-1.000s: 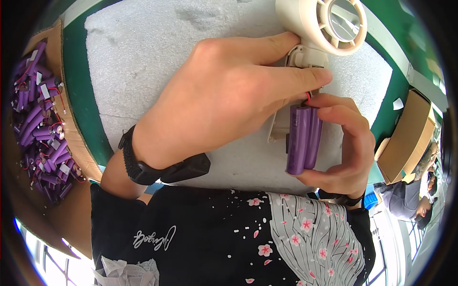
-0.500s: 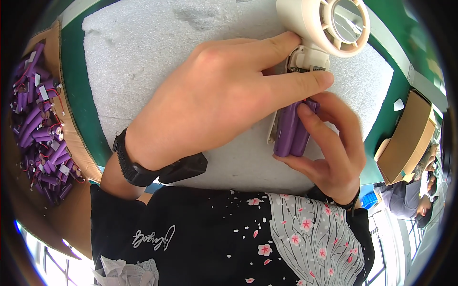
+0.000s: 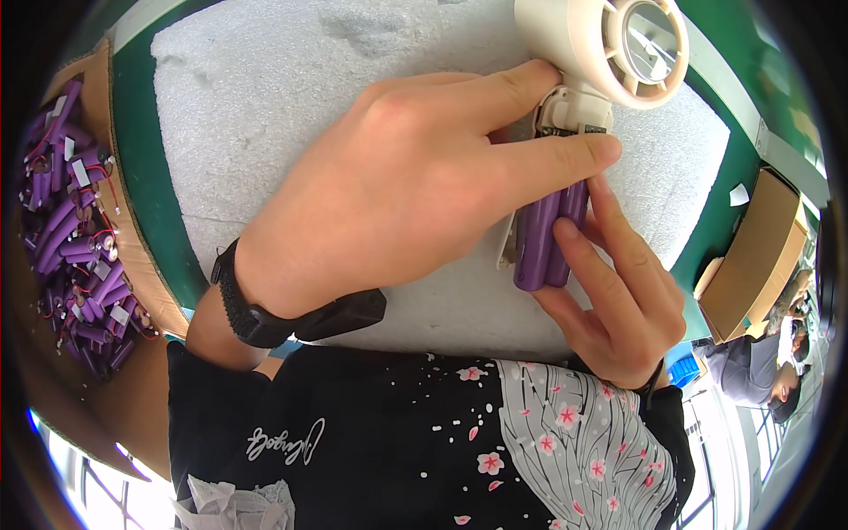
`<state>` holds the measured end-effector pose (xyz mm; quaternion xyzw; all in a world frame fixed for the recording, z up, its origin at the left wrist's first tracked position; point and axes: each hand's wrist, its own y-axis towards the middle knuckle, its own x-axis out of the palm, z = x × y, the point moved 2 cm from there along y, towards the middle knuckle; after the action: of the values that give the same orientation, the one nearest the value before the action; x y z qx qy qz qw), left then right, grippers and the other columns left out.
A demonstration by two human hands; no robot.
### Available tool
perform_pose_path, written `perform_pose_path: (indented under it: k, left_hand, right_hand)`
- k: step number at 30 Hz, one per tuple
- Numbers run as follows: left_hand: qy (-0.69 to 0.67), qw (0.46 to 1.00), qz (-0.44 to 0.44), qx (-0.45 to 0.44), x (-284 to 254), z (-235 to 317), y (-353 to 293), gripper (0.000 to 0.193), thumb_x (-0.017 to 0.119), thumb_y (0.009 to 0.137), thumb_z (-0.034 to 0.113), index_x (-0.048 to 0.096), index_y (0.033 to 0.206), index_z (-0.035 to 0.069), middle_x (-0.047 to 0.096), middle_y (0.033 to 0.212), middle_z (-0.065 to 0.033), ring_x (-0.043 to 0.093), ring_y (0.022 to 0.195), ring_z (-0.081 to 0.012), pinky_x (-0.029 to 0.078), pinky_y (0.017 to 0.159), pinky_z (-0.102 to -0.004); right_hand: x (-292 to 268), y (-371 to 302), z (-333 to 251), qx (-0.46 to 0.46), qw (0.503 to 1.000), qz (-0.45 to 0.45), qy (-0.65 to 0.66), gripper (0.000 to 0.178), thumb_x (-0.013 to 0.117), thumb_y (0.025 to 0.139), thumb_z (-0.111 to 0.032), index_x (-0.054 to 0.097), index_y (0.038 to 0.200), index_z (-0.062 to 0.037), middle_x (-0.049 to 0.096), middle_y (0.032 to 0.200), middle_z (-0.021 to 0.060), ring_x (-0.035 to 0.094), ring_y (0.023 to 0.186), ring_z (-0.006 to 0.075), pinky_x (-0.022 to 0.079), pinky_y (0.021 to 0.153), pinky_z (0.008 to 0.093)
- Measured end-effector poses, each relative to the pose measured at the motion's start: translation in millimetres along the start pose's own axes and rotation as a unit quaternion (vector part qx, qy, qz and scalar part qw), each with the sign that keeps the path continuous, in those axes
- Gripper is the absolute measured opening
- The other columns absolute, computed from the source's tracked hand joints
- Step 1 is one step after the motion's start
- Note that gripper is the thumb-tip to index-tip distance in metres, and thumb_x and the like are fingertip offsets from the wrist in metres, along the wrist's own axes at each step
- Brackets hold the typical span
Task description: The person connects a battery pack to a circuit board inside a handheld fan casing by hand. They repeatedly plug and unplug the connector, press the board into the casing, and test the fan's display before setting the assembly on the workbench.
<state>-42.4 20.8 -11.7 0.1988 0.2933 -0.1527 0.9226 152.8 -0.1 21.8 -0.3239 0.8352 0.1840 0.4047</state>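
Observation:
A cream handheld fan (image 3: 561, 40) with a round ringed head lies on the foam, its handle opened to show a circuit board (image 3: 552, 132). My left hand (image 3: 415, 181) comes across from the left, its fingers closed around the upper handle just below the fan head. A purple pair of cylindrical batteries (image 3: 537, 247) lies lengthwise along the handle, its top end hidden under my left finger. My right hand (image 3: 623, 305) grips the batteries from the right, fingers along their side and one finger at the lower end. A sliver of cream casing (image 3: 507, 247) shows on their left.
White foam sheet (image 3: 256, 97) covers the green worktop (image 3: 146, 168). At the left stands a cardboard box (image 3: 137, 230) heaped with purple batteries (image 3: 75, 230) and red wires. An open cardboard box (image 3: 751, 252) stands on the right; beyond it another person (image 3: 751, 367) sits.
My right hand has shifted slightly down and right, its fingers straighter along the batteries. The batteries lie more in line with the handle. The fan has moved a little to the right.

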Motion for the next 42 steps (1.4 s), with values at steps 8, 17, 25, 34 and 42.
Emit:
perform_pose_path:
  k: [8,17,25,34,42]
  left_hand:
    - [-0.005,1.0,0.004,-0.009,-0.8,0.6,1.2,0.046,0.068,0.07,-0.002,0.072,0.113,0.014,0.065,0.114,-0.0209,0.069,0.084,-0.0281,0.057,0.068,-0.0293]
    - [-0.003,1.0,0.003,-0.011,-1.2,0.8,2.6,0.041,0.07,0.073,0.002,0.072,0.112,0.014,0.065,0.115,-0.0212,0.07,0.084,-0.0273,0.058,0.068,-0.0289]
    - [-0.008,1.0,0.01,-0.002,0.0,-1.4,2.8,0.036,0.072,0.076,0.006,0.073,0.111,0.014,0.066,0.114,-0.0215,0.071,0.083,-0.0254,0.058,0.067,-0.0279]
    - [-0.005,1.0,0.018,0.002,1.5,-1.4,3.1,0.037,0.075,0.075,0.007,0.073,0.111,0.015,0.066,0.115,-0.02,0.071,0.079,-0.0234,0.058,0.064,-0.0267]
    - [-0.044,0.999,-0.001,-0.032,-2.3,-1.9,1.4,0.049,0.082,0.065,0.009,0.072,0.112,0.015,0.066,0.117,-0.0179,0.07,0.085,-0.0254,0.058,0.068,-0.0285]
  right_hand:
    - [7.5,-2.7,-0.8,0.014,0.999,0.046,-0.004,0.035,0.087,0.062,-0.01,0.067,0.088,0.0036,0.058,0.122,0.0317,0.07,0.094,0.0352,0.06,0.073,0.0354]
    - [13.4,-3.9,5.0,0.01,0.996,0.082,0.032,0.034,0.087,0.062,-0.009,0.062,0.081,0.0032,0.054,0.125,0.0314,0.069,0.093,0.0392,0.06,0.074,0.0394]
    - [9.7,-2.7,13.5,-0.004,0.993,0.062,0.105,0.034,0.087,0.063,-0.005,0.059,0.081,0.0025,0.049,0.129,0.0318,0.068,0.095,0.0404,0.06,0.077,0.0422]
    - [11.8,-1.8,7.5,0.02,0.995,0.069,0.066,0.036,0.087,0.062,-0.003,0.057,0.08,0.0022,0.05,0.129,0.0284,0.068,0.095,0.0376,0.059,0.077,0.0379]
    - [16.7,2.3,1.8,0.055,0.993,0.084,0.062,0.039,0.088,0.061,-0.004,0.058,0.086,0.0019,0.051,0.129,0.0254,0.068,0.091,0.0295,0.056,0.075,0.0337]
